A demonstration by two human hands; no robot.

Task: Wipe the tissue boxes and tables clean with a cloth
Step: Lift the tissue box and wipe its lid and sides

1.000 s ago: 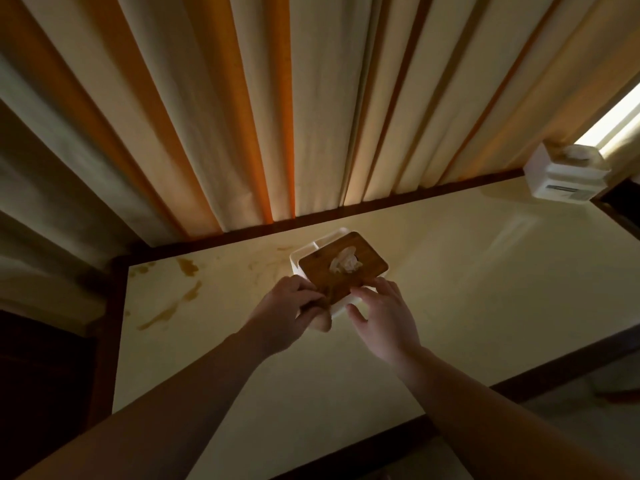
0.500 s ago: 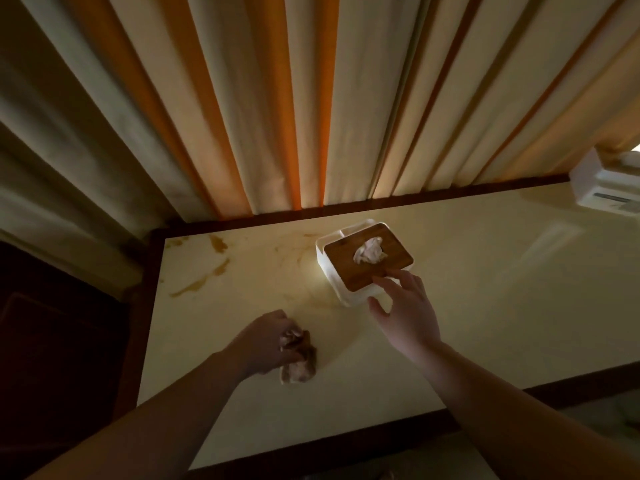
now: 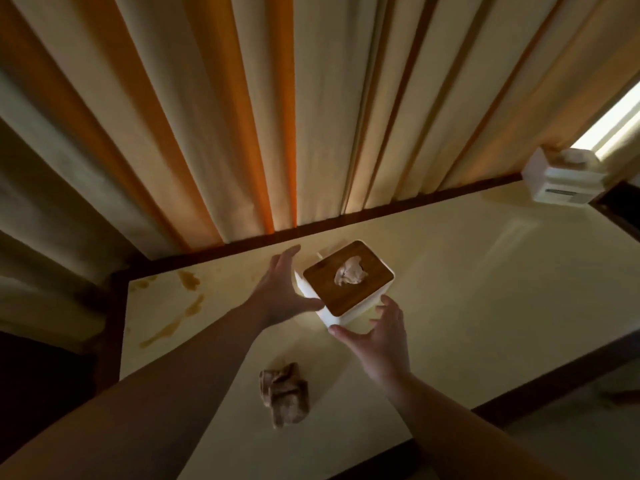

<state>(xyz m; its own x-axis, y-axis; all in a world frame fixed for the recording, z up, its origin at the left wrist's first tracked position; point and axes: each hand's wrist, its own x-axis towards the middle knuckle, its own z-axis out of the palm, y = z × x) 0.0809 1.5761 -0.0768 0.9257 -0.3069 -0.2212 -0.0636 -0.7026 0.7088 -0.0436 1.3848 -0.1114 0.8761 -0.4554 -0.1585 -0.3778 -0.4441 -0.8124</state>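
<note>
The wooden-lidded tissue box (image 3: 346,284) sits between both spread hands: left hand (image 3: 282,291) at its left side, right hand (image 3: 379,336) at its near corner. The crumpled cloth (image 3: 285,394) lies on the counter (image 3: 485,271), nearer than the box.

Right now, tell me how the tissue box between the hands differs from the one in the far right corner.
The near tissue box has a brown wooden lid; the far tissue box looks white all over. The near one sits mid-table between the open left hand and right hand; the far one stands alone by the curtain. Both are white-bodied, with a tissue poking from the top, on the same table.
</note>
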